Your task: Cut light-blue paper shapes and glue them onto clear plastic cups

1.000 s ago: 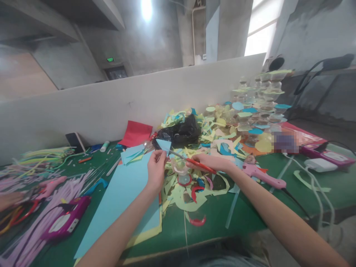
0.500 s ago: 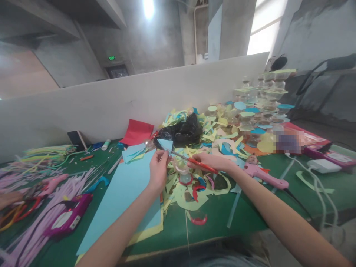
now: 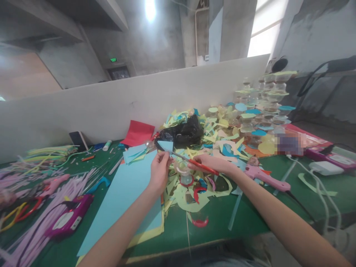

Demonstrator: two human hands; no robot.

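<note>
Between its fingertips my left hand [image 3: 160,168] pinches a small piece of light blue paper [image 3: 166,145], above the edge of a stack of paper. My right hand [image 3: 207,164] is closed round the red handles of a pair of scissors [image 3: 203,166]. The scissors' blades point left and meet the blue paper close to my left fingertips. Below the hands, a small clear plastic cup [image 3: 187,179] with a red rim sits among paper scraps [image 3: 191,200]. Under my left forearm lies a large light blue sheet [image 3: 119,202] on top of yellow paper.
A pink glue gun [image 3: 267,178] lies right of my right arm. Stacked clear cups with paper discs [image 3: 247,116] stand at the back right. A black plastic bag [image 3: 182,130] lies behind my hands. Pink pipe cleaners [image 3: 59,202] and another person's blurred hand [image 3: 7,198] are at the left.
The view has shifted very slightly. My hands, the scissors and the blue paper keep nearly the same places. The other person's hand at the left edge has moved a little.
</note>
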